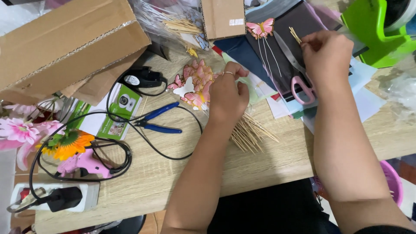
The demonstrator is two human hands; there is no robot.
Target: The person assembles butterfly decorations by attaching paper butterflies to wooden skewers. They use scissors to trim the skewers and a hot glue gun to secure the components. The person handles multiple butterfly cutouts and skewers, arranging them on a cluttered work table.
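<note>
My left hand (pixel 228 93) rests on the wooden table (pixel 173 173), fingers curled over a clear bag of pink and white paper butterflies (pixel 194 84). A ring sits on one finger. A pile of thin wooden sticks (pixel 250 132) fans out from under that wrist. My right hand (pixel 326 54) is farther back, fingers pinched on a small bunch of wooden sticks (pixel 295 34). It lies over sheets of dark paper (pixel 286 47). Pink-handled scissors (pixel 299 82) lie just left of it. A pink butterfly on two sticks (pixel 261 28) lies on the dark paper.
Cardboard boxes (pixel 65 47) fill the back left. Blue-handled pliers (pixel 158 121), a pink glue gun (pixel 84 164), black cables, a power strip (pixel 56 197) and artificial flowers (pixel 43 134) lie to the left. A green plastic object (pixel 377 30) stands back right.
</note>
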